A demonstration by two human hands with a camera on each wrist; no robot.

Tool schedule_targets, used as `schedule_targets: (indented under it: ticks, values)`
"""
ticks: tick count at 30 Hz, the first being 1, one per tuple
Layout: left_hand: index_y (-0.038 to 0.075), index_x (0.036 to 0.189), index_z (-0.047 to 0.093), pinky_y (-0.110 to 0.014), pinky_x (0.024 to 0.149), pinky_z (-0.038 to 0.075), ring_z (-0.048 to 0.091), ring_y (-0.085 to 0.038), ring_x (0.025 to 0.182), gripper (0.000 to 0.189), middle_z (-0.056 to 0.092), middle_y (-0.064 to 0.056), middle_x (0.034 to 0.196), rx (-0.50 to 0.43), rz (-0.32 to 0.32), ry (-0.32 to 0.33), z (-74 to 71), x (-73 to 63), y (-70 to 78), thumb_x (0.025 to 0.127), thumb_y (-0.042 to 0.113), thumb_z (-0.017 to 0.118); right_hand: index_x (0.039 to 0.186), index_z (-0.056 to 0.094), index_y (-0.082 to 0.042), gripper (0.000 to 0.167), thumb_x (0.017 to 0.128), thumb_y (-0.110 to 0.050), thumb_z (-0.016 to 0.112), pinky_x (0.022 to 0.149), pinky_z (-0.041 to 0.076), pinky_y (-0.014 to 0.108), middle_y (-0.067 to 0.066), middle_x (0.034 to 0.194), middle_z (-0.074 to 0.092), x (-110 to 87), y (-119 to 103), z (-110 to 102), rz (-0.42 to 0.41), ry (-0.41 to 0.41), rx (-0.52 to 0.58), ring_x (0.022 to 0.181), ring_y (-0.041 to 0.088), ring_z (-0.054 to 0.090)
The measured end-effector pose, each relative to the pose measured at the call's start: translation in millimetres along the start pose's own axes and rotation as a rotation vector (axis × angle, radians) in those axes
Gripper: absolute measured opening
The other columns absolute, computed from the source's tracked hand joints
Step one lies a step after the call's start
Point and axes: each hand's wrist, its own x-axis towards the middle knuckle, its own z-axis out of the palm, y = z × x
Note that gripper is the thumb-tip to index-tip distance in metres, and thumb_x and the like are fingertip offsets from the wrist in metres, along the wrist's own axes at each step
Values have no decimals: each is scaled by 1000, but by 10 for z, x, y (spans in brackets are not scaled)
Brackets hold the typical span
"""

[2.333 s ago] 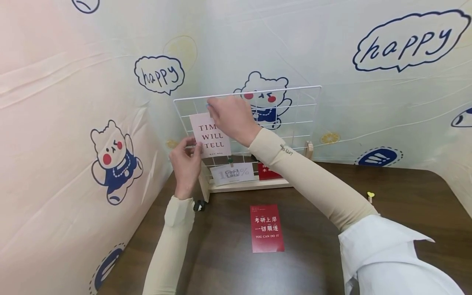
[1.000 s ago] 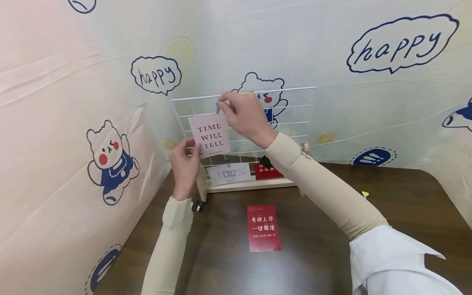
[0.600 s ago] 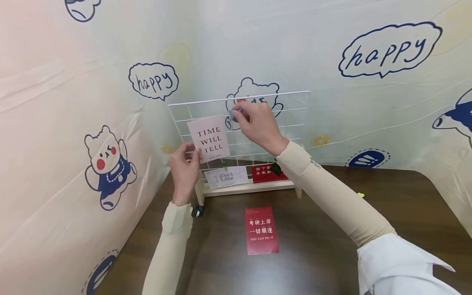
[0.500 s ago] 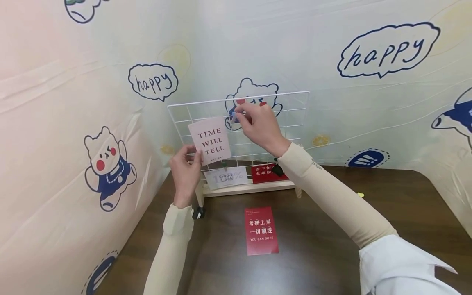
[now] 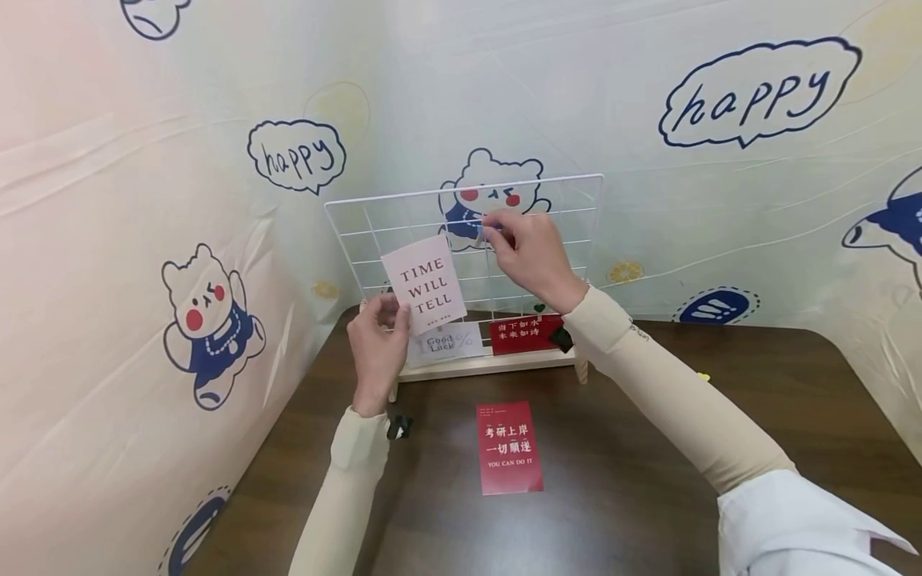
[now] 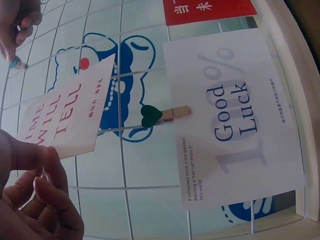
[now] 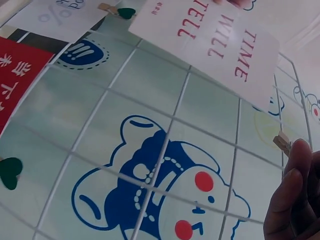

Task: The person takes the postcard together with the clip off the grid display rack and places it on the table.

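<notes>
A person's left hand [image 5: 379,340] pinches a tilted "TIME WILL TELL" card [image 5: 425,286] at its eight-o'clock edge, in front of a white wire grid [image 5: 403,194]. Toward the card's five o'clock hangs a "Good Luck" card [image 5: 461,342]; farther out, a "YOU CAN DO IT" card [image 5: 510,448] lies flat. At two o'clock, apart from the card, the right hand [image 5: 536,254] grips a wooden clip [image 7: 282,142] between thumb and finger.
</notes>
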Motion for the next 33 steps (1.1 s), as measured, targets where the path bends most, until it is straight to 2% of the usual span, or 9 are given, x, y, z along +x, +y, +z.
schedule_targets:
  ticks: [14, 19, 24, 29, 33]
  values:
    - [1, 104, 75, -11, 60, 47, 71, -26, 71, 11, 78, -16, 93, -19, -2, -18, 25, -68, 78, 95, 6, 72, 113, 77, 0, 21, 104, -13, 63, 55, 44, 29, 16, 79, 74, -145, 175, -112, 47, 7, -16, 59, 24, 57]
    - [2, 105, 76, -16, 63, 50, 72, -25, 73, 11, 78, -15, 95, -9, -4, -52, 85, -134, 97, 96, 8, 72, 113, 77, 0, 22, 104, -12, 62, 51, 42, 30, 16, 75, 73, -215, 238, -145, 62, 3, -25, 55, 23, 55]
    - [3, 104, 76, -20, 63, 46, 70, -24, 70, 11, 79, -14, 93, -7, -2, -75, 156, -203, 103, 96, 8, 72, 110, 78, 0, 21, 104, -12, 62, 50, 39, 29, 15, 67, 68, -287, 319, -158, 72, 5, -34, 53, 22, 52]
    - [2, 103, 76, -20, 65, 45, 69, -24, 68, 11, 79, -14, 89, -7, 16, -85, 217, -237, 114, 95, 8, 73, 111, 77, 1, 21, 103, -11, 61, 49, 36, 29, 14, 64, 66, -330, 373, -186, 70, 7, -36, 51, 21, 50]
    - [3, 105, 76, -21, 63, 48, 70, -24, 69, 12, 79, -13, 91, -9, 23, -119, 265, -259, 139, 95, 9, 73, 111, 78, 0, 21, 103, -10, 61, 48, 36, 29, 13, 63, 64, -377, 399, -234, 75, 7, -38, 50, 20, 49]
